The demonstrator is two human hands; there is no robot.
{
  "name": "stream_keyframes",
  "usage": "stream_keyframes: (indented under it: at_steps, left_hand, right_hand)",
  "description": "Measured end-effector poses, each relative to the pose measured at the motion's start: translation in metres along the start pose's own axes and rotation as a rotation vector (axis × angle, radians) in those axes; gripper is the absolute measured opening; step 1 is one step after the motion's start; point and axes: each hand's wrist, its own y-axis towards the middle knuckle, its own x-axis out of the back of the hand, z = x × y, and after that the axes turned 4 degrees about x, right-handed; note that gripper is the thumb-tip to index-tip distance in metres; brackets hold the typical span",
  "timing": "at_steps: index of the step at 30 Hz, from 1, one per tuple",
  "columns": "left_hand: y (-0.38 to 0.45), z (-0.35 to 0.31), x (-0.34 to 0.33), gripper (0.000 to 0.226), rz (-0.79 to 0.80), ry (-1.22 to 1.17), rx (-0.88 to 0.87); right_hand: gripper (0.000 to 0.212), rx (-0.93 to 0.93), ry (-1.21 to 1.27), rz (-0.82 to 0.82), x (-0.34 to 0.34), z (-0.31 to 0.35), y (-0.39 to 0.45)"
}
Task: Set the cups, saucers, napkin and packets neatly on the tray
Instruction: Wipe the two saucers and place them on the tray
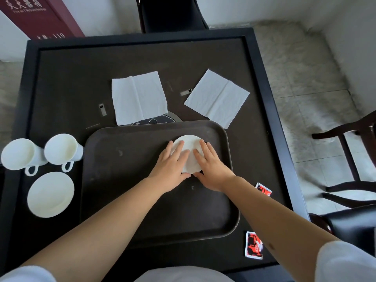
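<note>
White saucer (188, 146) sits on the tray (126, 180), upper right of centre, both hands flat on it. Left hand (173, 165) and right hand (209, 167) lie palm-down, fingers spread and extended, thumbs meeting at its near rim; pressing or steadying, not pinching. Most of the saucer is covered, only the far arc and a middle strip show.

Looks like glazed ceramic: stiff, smooth, likely slippery and chippable, light enough for one hand. Best taken by the rim, thumb on top, fingers under the edge.

Left of the tray on the table (61, 88): second saucer (50, 194), and two cups (22, 153) (62, 148) with handles toward the person, touching or nearly so. Two napkins beyond the tray, left napkin (138, 96), right napkin (217, 97); thin paper, creased, will flop. Two red packets at right: one (263, 189) half hidden by the right forearm, one (253, 247) near the table edge. Print unreadable. Round object under the left napkin and behind the tray is mostly hidden.
</note>
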Motion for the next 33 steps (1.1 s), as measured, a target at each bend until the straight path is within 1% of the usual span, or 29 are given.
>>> stream_keyframes:
  at_steps: [5, 9, 11, 13, 15, 20, 26, 30, 33]
  left_hand:
    - [-0.003, -0.011, 0.004, 0.068, 0.044, 0.033, 0.076]
    - [-0.007, -0.016, 0.009, 0.069, 0.083, 0.006, 0.123]
    - [-0.013, -0.016, 0.009, 0.074, 0.108, 0.027, 0.119]
    - [-0.023, -0.015, 0.009, 0.081, 0.112, 0.054, 0.133]
    - [-0.035, -0.012, 0.01, 0.086, 0.086, 0.078, 0.161]
    - [-0.081, 0.0, 0.016, 0.091, -0.003, 0.126, 0.245]
    - [-0.158, 0.006, 0.02, 0.088, -0.066, 0.098, 0.287]
    - [-0.212, 0.009, 0.011, 0.087, -0.134, 0.044, 0.324]
    - [-0.245, 0.014, 0.005, 0.087, -0.15, 0.019, 0.351]
  right_hand:
    - [0.073, -0.054, -0.087, 0.067, -0.002, 0.006, -0.001]
    - [0.072, -0.098, -0.132, 0.088, -0.004, 0.013, 0.0]
    - [0.077, -0.128, -0.08, 0.073, -0.002, 0.017, -0.003]
    - [0.088, -0.157, -0.06, 0.061, -0.002, 0.019, -0.012]
    - [0.095, -0.157, -0.126, 0.052, -0.003, 0.023, -0.023]
    - [0.097, -0.104, -0.245, 0.0, -0.007, 0.05, -0.054]
    - [0.096, -0.075, -0.264, 0.008, -0.016, 0.089, -0.091]
    - [0.096, -0.051, -0.28, 0.008, -0.028, 0.116, -0.111]
    - [0.096, -0.025, -0.281, 0.019, -0.038, 0.138, -0.117]
